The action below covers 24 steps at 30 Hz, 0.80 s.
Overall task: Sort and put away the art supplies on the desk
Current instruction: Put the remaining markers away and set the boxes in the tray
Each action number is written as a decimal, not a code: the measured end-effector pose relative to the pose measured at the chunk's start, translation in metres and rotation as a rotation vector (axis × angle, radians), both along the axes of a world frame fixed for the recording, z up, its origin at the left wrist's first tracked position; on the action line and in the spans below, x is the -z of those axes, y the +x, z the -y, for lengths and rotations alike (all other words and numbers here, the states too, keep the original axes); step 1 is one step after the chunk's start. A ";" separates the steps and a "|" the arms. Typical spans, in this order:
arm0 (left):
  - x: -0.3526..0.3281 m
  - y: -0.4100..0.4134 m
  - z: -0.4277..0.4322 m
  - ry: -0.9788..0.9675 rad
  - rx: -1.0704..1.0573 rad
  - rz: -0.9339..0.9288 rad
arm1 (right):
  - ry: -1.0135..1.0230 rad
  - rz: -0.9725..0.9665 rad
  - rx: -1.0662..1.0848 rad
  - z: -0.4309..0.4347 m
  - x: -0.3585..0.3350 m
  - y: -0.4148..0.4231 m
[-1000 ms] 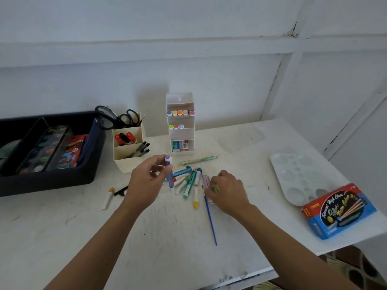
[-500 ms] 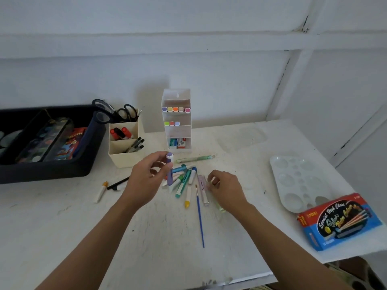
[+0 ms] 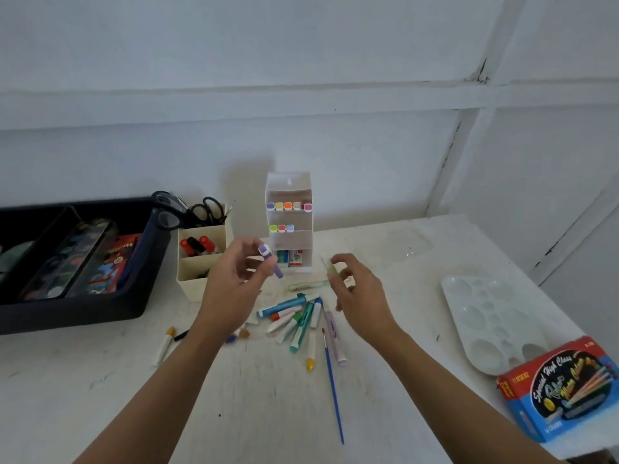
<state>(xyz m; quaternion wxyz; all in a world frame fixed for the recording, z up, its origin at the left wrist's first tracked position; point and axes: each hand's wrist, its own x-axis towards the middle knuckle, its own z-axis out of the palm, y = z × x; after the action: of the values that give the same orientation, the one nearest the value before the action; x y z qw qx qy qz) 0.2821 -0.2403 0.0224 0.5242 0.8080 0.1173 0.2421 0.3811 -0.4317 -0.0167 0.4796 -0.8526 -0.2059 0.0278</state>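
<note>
My left hand [image 3: 234, 283] holds a purple marker [image 3: 270, 261] raised above the desk, in front of the white tiered marker stand [image 3: 288, 195]. My right hand [image 3: 360, 293] pinches a pale green marker [image 3: 331, 267] lifted just right of the stand. Below both hands lies a loose pile of markers [image 3: 296, 318] on the white desk [image 3: 261, 403]. A blue paintbrush [image 3: 333, 386] and a yellow-capped marker [image 3: 311, 353] lie beside the pile. Another pale green pen [image 3: 306, 285] lies between my hands.
A cream pen holder [image 3: 204, 262] with scissors [image 3: 207, 209] and red markers stands left of the stand. A black bin [image 3: 77, 262] with paint sets sits far left. At the right are a white palette [image 3: 485, 316] and a crayon box [image 3: 562, 390]. A white marker [image 3: 164, 344] lies at left.
My right hand has lifted off the pile with a pale green marker. My left hand has risen with the purple marker toward the stand.
</note>
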 end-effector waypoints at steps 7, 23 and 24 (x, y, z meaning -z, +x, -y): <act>-0.010 0.003 -0.012 -0.128 -0.052 0.129 | 0.095 0.036 0.034 -0.033 -0.026 0.012; -0.005 0.021 -0.026 -0.132 -0.012 0.159 | 0.151 0.438 0.133 -0.066 -0.029 0.030; -0.005 0.022 -0.025 -0.137 -0.016 0.158 | 0.144 0.464 0.100 -0.068 -0.029 0.030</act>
<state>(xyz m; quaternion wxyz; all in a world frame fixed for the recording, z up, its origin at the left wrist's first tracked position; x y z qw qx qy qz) 0.3037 -0.2152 0.0275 0.5838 0.7477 0.0986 0.3006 0.4107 -0.3636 0.0124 0.4800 -0.8087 -0.2696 -0.2071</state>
